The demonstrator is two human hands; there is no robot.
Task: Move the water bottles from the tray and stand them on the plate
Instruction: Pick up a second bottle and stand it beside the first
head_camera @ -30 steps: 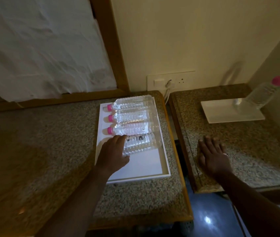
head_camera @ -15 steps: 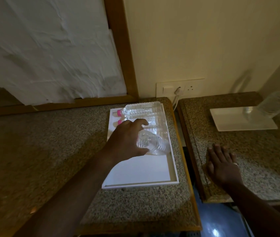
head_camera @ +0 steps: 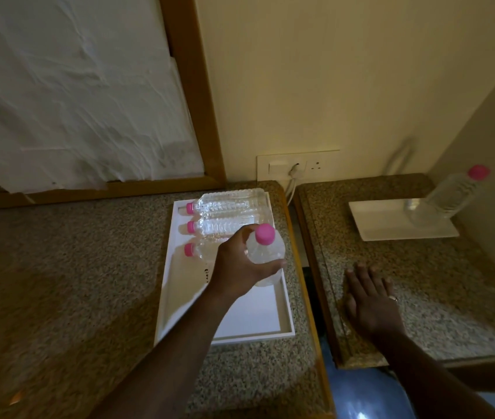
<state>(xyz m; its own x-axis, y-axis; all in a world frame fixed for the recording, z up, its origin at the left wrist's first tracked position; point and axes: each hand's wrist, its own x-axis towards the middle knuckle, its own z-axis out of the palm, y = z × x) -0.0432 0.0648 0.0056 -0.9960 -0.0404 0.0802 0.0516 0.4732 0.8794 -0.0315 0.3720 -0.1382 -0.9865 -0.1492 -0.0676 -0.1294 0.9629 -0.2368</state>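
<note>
Up came the nearest bottle [head_camera: 266, 255] since a second ago, when it lay flat on the tray [head_camera: 282, 328]; now it hung cap-up over the tray's right side, in the left hand [head_camera: 241, 267]; fingers and thumb wrapped round its shoulder just under the pink cap; three more bottles [head_camera: 228, 204] lay side by side at the tray's far end. Thin, clear plastic, so probably light but springy and a bit slick; a grip round the ribbed body should hold best. Right of the tray, across the gap, the right hand [head_camera: 371, 300] lay flat on the stone, fingers slightly spread, holding nothing; beyond it the plate [head_camera: 385, 222] carried one standing bottle [head_camera: 449, 198].
</note>
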